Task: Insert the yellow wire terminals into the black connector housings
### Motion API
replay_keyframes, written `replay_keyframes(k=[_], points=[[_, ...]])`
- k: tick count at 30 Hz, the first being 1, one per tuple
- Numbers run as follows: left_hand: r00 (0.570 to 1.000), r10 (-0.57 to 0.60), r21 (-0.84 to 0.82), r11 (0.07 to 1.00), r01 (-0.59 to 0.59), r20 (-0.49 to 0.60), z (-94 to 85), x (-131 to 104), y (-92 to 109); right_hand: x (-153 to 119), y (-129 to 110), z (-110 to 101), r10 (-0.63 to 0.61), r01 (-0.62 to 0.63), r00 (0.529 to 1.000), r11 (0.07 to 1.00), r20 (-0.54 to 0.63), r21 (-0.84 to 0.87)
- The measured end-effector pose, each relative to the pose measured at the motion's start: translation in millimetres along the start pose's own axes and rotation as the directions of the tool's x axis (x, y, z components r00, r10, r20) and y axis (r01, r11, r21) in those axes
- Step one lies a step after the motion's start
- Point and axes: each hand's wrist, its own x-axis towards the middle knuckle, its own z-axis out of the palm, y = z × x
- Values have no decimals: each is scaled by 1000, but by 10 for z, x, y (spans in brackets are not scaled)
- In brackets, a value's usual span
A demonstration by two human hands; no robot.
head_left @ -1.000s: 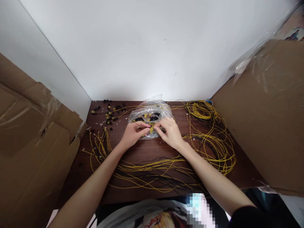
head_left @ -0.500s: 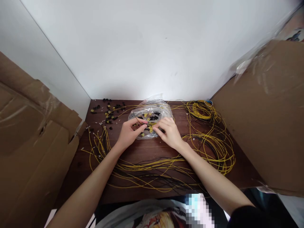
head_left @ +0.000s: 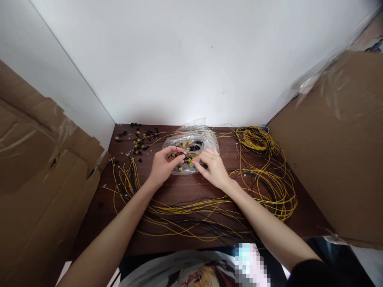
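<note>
Both hands meet over a clear plastic bag (head_left: 191, 151) near the back of the dark wooden table (head_left: 185, 189). The left hand (head_left: 163, 167) has thumb and forefinger closed in a pinch on a thin black wire (head_left: 177, 148) that arches just above the bag. The right hand (head_left: 212, 169) has its fingertips drawn together against a small black and yellow connector (head_left: 189, 158), right beside the left fingertips; how firmly it grips is too small to tell.

To do this well, the 2 pinches should sit close to each other, so the short length of wire between them stays stiff and does not buckle. The wrists can rest on the table for steadiness. The wire end should line up straight with the part before any push, and the pressure should be light and even, since both pieces look small and easy to bend or drop.

The bag lies open and crumpled, and holds a loose heap of small black and yellow pieces. Just left of it, more black pieces (head_left: 137, 141) lie scattered on the bare table. Long yellow wires (head_left: 185, 217) trail across the front, and a coil of yellow wire (head_left: 254, 137) sits at the back right. Cardboard sheets (head_left: 38, 179) stand at both sides.
</note>
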Motion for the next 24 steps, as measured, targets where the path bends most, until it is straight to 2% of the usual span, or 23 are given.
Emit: replay_keyframes(k=[5, 7, 10, 12, 16, 20, 24], points=[[995, -44, -115, 993, 33, -95, -14, 16, 20, 12, -14, -42, -34, 37, 998, 998, 55, -57], [990, -41, -93, 995, 28, -134, -15, 21, 13, 17, -26, -56, -47, 52, 997, 995, 62, -84], [987, 25, 20, 1000, -22, -159, -14, 16, -12, 20, -47, -66, -20, 19, 1000, 999, -6, -45], [989, 81, 124, 990, -66, -120, -11, 0, -32, 22, -60, -70, 22, -21, 996, 1000, -86, 18], [986, 165, 286, 943, -168, 34, 6, -40, -58, 24, -81, -91, 80, -51, 977, 987, -196, 149], [970, 209, 322, 916, -239, 127, 26, -52, -60, 21, -86, -104, 25, 9, 981, 984, -191, 176], [968, 204, 346, 906, -242, 143, 28, -44, -54, 10, -77, -96, -32, 58, 985, 987, -168, 150]])
